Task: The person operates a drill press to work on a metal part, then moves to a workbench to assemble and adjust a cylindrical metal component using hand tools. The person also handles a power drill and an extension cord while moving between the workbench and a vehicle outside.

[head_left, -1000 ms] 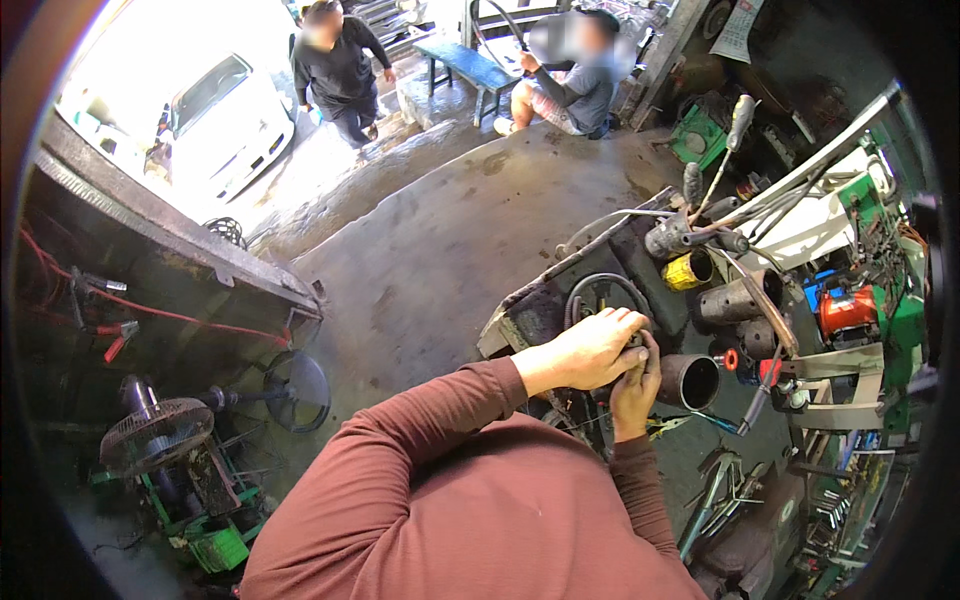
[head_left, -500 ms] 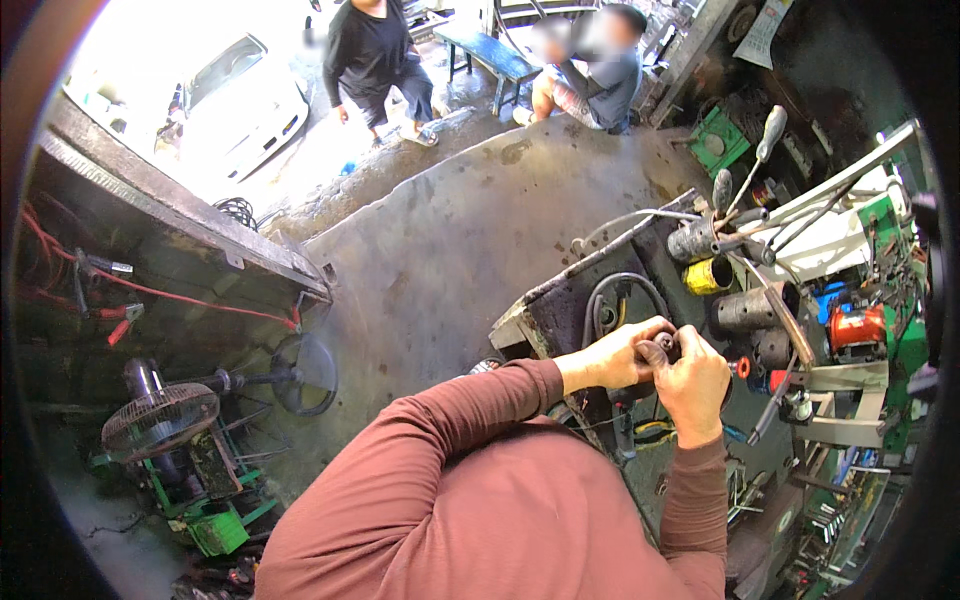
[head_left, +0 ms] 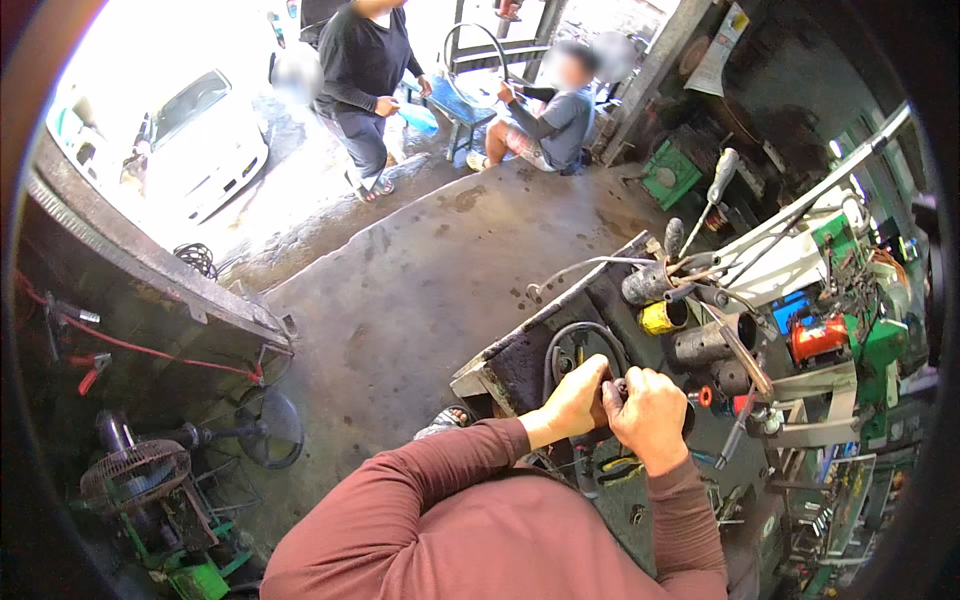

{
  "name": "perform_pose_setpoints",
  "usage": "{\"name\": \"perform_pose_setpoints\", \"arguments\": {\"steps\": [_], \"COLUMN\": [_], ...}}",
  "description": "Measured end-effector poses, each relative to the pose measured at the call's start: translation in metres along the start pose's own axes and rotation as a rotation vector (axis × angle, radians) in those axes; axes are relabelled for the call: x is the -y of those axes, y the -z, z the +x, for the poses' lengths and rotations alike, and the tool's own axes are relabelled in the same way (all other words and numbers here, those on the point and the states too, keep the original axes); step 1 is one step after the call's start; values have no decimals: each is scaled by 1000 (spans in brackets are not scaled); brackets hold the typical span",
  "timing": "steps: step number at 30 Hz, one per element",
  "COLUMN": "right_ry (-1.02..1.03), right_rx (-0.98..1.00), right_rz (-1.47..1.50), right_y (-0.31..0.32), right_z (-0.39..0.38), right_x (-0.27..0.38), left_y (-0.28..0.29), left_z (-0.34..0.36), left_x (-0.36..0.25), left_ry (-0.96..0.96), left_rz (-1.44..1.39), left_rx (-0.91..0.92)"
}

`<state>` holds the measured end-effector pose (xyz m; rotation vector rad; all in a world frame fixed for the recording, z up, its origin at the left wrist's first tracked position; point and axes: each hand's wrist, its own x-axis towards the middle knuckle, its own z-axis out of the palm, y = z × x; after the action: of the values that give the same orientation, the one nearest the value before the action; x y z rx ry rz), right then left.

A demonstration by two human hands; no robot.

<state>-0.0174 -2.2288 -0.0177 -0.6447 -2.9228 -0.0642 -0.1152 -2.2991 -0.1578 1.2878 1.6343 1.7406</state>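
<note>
Close together over the workbench, both of my hands are closed around a small dark part (head_left: 620, 390) that looks like metal. My left hand (head_left: 578, 400) grips it from the left, fingers bent. On the other side, my right hand (head_left: 650, 418) wraps round it with the thumb pressed on top. Most of the part is hidden by my fingers, so its kind cannot be made out. Just beyond the hands, a loop of black cable (head_left: 552, 362) lies on the dark bench (head_left: 505, 350). Yellow-handled pliers (head_left: 620, 468) lie below my right wrist.
Beyond the cable are a yellow can (head_left: 662, 318), a dark metal cylinder (head_left: 712, 342) and a holder with a screwdriver (head_left: 722, 175). A red-orange tool (head_left: 818, 342) sits at the right. A fan (head_left: 135, 475) stands at left. A standing person (head_left: 365, 80) and a seated person (head_left: 560, 120) are at the back.
My view has shifted, moving the scene left and down. My fingers have closed further over the dark part, whose round end showed before. The standing person's hand now has a light blue thing.
</note>
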Motion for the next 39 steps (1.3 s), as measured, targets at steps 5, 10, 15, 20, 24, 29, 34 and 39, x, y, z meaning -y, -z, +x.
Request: {"name": "perform_pose_setpoints", "arguments": {"steps": [5,10,15,20,24,29,34,39], "right_ry": [3,-54,-106,-160,-184,-190,-198,-131], "right_rx": [-62,-79,-125,-154,-159,-80,-55,-198], "right_rz": [64,86,162,166,160,209,189,267], "right_y": [-4,-8,-20,-20,-18,-24,-23,-33], "right_z": [-1,-5,-9,-15,-10,-12,-6,-9], "right_x": [-5,3,5,12,13,17,29,25], "left_y": [11,35,23,40,24,60,43,65], "left_z": [0,1,6,5,6,10,-1,-1], "left_x": [-6,-25,-14,-16,-11,-15,-9,-21], "left_ry": [91,145,-118,107,6,275,25,355], "left_rz": [-435,-126,-117,-33,-48,-144,-9,-254], "left_rx": [320,227,201,300,167,466,135,369]}}
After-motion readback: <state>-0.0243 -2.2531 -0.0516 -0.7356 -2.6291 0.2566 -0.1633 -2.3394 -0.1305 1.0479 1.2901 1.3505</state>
